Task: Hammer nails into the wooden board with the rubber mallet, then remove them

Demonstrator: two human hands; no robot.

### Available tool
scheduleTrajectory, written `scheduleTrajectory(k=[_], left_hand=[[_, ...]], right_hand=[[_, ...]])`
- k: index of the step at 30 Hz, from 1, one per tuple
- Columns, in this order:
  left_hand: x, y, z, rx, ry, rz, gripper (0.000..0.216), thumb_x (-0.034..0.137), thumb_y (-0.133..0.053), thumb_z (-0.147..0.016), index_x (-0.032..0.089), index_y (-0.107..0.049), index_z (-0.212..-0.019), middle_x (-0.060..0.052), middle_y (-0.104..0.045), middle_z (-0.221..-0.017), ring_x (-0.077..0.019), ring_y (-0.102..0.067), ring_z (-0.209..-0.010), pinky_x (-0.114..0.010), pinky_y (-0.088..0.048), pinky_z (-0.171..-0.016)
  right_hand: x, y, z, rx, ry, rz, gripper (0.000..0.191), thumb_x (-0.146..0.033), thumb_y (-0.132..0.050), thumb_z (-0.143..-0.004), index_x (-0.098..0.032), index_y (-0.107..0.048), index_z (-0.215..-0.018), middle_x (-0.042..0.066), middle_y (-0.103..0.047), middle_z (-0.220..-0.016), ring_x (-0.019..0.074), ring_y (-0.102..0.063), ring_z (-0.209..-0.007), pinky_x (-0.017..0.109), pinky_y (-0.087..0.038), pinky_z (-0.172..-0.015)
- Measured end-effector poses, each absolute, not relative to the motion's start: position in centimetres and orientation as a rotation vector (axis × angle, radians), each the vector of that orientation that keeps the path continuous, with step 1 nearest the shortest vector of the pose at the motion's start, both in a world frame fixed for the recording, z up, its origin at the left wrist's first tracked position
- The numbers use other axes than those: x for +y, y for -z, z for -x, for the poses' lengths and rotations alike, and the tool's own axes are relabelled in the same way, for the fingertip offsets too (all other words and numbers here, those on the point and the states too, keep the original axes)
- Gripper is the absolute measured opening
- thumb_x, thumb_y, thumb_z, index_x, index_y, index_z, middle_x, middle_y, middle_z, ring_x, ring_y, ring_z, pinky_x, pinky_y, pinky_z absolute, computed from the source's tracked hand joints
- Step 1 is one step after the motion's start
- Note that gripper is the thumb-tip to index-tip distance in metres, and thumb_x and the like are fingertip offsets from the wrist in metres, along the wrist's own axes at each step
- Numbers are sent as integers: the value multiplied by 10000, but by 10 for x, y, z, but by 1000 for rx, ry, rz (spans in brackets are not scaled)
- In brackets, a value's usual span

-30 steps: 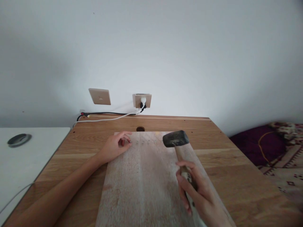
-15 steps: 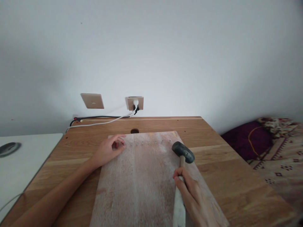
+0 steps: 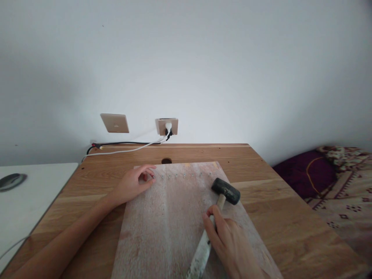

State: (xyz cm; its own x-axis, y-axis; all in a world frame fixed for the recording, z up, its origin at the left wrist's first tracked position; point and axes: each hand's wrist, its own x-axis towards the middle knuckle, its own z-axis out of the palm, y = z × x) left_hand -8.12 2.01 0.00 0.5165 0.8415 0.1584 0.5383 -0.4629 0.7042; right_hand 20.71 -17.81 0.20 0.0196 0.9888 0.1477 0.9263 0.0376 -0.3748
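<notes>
On a pale, worn wooden board (image 3: pixel 162 228), several small metal nails (image 3: pixel 184 175) stand in a row near the far edge. My left hand (image 3: pixel 135 183) rests at the board's far left corner, thumb and forefinger closed around a nail (image 3: pixel 154 176) at the row's left end. My right hand (image 3: pixel 229 240) is wrapped around the pale handle of a rubber mallet (image 3: pixel 226 191). The mallet's black head is at the board's right side, apart from the nails. Its handle slants toward the lower left.
Beneath the board is a wooden desk (image 3: pixel 261 209) with a cable hole (image 3: pixel 166 161). White and black cables (image 3: pixel 130 150) run along its back to a wall socket (image 3: pixel 168 127). A white surface (image 3: pixel 43 201) adjoins on the left; a purple cushion (image 3: pixel 305 172) lies on the right.
My right hand has turned the mallet so the handle's lower end swings left, and its head sits slightly lower. My left hand stays pinched at the same nail.
</notes>
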Motion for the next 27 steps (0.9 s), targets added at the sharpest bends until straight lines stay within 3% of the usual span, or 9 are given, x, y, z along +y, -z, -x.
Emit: scheduleTrajectory(k=[5, 8, 11, 14, 18, 27], left_hand=[[24, -19, 91, 1185, -541, -2245, 414, 434, -583, -860, 229, -682, -1206, -57, -763, -1073, -223, -678, -854, -356, -558, -816], [26, -27, 104, 1192, -438, -2298, 483, 491, -584, -895, 232, -661, -1295, -92, -711, -1296, -283, -678, -1109, -413, -546, -990], [26, -28, 128, 1125, -273, -2357, 681, 589, -670, -868, 250, -580, -1452, -118, -555, -1547, -354, -551, -1387, -477, -451, -1165], [21, -24, 157, 1092, -87, -2415, 1063, 658, -799, -738, 304, -353, -1636, -125, -287, -1728, -420, -347, -1545, -555, -340, -1245], [13, -17, 173, 1105, 83, -2481, 1305, 611, -884, -629, 350, -160, -1683, -95, -100, -1764, -438, -142, -1604, -616, -215, -1283], [19, -13, 134, 964, 73, -2490, 1302, 698, -869, -630, 343, -187, -1681, -135, -103, -1762, -452, -128, -1605, -658, -210, -1263]], right_hand=[[-174, -2, -201, -2153, 12, 1988, 396, -369, -274, -1126, -228, -620, -996, 12, -687, -582, 222, -705, -464, 279, -423, -415], [-176, -1, -202, -2193, 96, 1941, 457, -431, -245, -1132, -207, -638, -1058, 15, -676, -568, 240, -712, -463, 299, -466, -413], [-185, -5, -209, -2131, 45, 1841, 459, -474, -253, -1133, -179, -593, -1221, 5, -698, -605, 225, -731, -493, 290, -523, -443], [-202, -7, -224, -2066, 21, 1730, 348, -436, -367, -1124, -190, -520, -1318, 19, -741, -751, 183, -750, -580, 243, -570, -506], [-229, 7, -251, -2132, 279, 1644, 341, -424, -464, -1092, -184, -541, -1320, 113, -774, -1031, 248, -777, -976, 326, -636, -797], [-255, 40, -312, -1983, 485, 1960, 481, -462, -446, -1060, -182, -466, -1449, 204, -635, -1398, 355, -658, -1248, 480, -577, -922]])
